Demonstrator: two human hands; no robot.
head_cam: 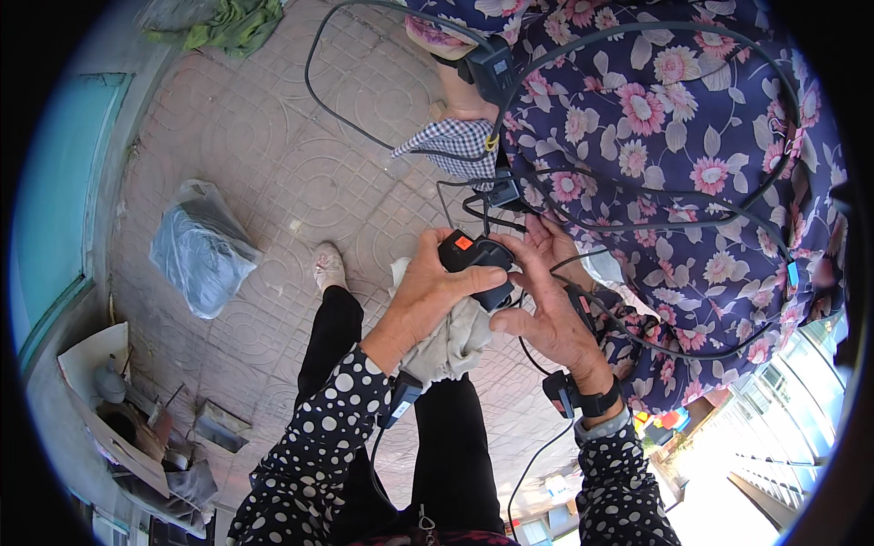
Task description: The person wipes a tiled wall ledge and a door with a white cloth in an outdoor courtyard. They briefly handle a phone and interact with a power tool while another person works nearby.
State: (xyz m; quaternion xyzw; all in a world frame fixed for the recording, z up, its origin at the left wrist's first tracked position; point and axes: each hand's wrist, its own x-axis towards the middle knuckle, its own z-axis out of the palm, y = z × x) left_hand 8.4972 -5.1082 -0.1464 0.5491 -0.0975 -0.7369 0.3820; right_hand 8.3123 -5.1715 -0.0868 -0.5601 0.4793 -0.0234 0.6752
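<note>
My left hand (437, 290) grips a black electronic device (474, 263) with an orange sticker, its thumb lying across the casing. At the device's right side, my right hand (546, 300) has its index finger against the edge and its thumb just below; whether it grips is unclear. A crumpled pale cloth (447, 345) lies beneath the device, above my legs. Cables run past both hands. Small black modules sit at my left wrist (403, 399) and right wrist (561, 394), the right one with a black strap.
Facing me is a person in floral clothing (635, 116); one hand (570, 249) is behind mine, a checked cloth (461, 150) near the other. Cable loops (683, 222) cross their clothing. A plastic bag (201, 246) rests on the paving, with cluttered containers (136, 437) along the wall.
</note>
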